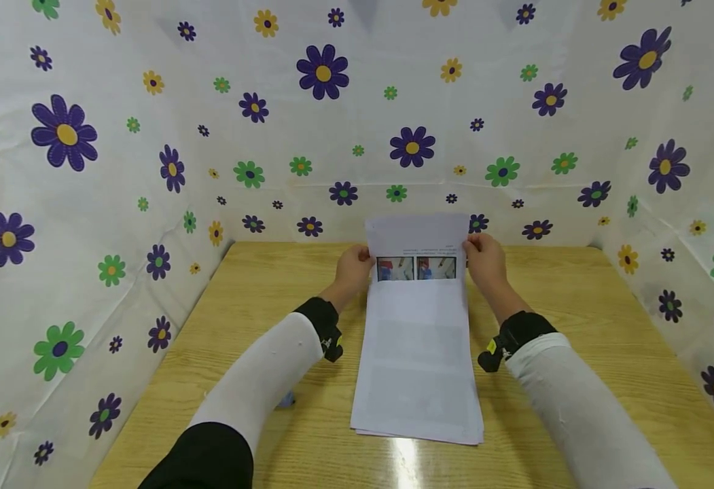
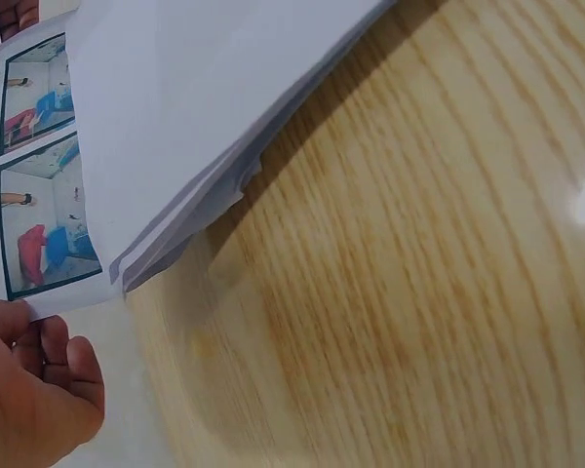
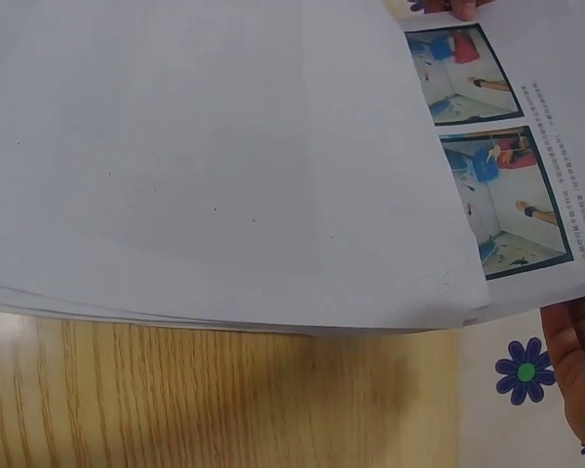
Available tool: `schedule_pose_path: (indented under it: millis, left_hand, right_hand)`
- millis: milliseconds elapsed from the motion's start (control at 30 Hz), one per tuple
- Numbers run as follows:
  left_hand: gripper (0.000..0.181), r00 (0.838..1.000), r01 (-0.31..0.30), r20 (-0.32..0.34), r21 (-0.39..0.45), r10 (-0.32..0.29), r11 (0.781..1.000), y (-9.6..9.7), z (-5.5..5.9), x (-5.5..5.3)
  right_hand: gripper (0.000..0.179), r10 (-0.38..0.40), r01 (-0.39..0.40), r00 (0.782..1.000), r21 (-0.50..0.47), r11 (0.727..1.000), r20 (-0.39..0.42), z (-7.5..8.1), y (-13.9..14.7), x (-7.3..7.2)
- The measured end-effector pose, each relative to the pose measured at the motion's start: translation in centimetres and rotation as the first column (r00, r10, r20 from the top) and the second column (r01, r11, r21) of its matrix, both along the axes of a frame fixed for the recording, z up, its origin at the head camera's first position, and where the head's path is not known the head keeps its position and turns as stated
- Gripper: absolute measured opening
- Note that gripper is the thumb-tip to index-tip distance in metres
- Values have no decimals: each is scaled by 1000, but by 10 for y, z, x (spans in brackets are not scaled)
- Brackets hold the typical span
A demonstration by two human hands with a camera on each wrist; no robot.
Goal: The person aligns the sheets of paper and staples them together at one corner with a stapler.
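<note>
Nearest stuff first, with the middle of the pile [image 1: 418, 360] as clock centre in the head view. Left sleeve [image 1: 271, 367] comes in from about 8, right sleeve [image 1: 577, 407] from about 4. There's a small blue thing [image 1: 286, 401] by the left sleeve, also around 8, mostly hidden, so no clue what it is. The pile is blank white paper lying on the surface [image 1: 308, 441], near ends a bit out of line at 6.

Further out, the left hand [image 1: 352, 272] is at 10 and the right hand [image 1: 488, 266] at 2, each pinching a side edge of the page [image 1: 418, 231]. That pokes out past the pile at 12, with two photos [image 1: 396, 268] on it. My read: it's the handle-the-page step, either lifting it or squaring it up, can't say which. I'd guess the next move wants a light, even pinch on both sides, since thin paper could crease or skew.

Left wrist view shows what the head view doesn't: loose layers [image 2: 190, 210] at the pile's far corner, ragged rather than flush. Right wrist view has the pile overlapping the photos' near edges, plus print [image 3: 563, 171] beyond them that's too small for me to read. Only the head view catches the blue thing.

Furthest off, flowery cloth [image 1: 357, 122] rises behind the surface at 12.
</note>
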State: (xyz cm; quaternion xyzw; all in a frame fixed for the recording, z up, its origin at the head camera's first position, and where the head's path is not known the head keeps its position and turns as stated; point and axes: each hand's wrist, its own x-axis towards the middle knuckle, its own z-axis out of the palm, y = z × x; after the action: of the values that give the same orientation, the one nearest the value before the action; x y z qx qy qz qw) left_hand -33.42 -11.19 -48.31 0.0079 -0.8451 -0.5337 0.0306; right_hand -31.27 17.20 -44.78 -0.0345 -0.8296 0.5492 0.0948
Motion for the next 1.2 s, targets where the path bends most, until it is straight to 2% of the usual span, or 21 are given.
schedule_pose_path:
  millis: [133, 267, 367, 700, 867, 1200]
  left_hand:
    - [19, 995, 8, -98, -12, -9, 1000, -2, 5, -1]
    - [15, 981, 9, -196, 0, -9, 1000, -5, 14, -1]
    - [15, 971, 0, -240, 10, 3, 1000, -6, 20, -1]
    - [14, 943, -12, -332, 68, 34, 998, -4, 39, 4]
    - [15, 929, -12, -368, 85, 43, 996, -3, 54, 7]
    - [16, 912, 27, -410, 83, 9, 996, -1, 76, 16]
  right_hand:
    - [27, 8, -8, 998, 2, 1000, -58, 6, 2, 0]
    - [26, 19, -20, 996, -14, 1000, -92, 13, 1, 1]
    - [26, 22, -24, 994, -17, 1000, -110, 20, -1, 2]
    - [26, -13, 6, 979, -34, 999, -204, 40, -5, 8]
    - [24, -29, 15, 965, -57, 998, -260, 49, -6, 12]
    - [25, -53, 22, 949, -101, 995, -310, 67, -2, 20]
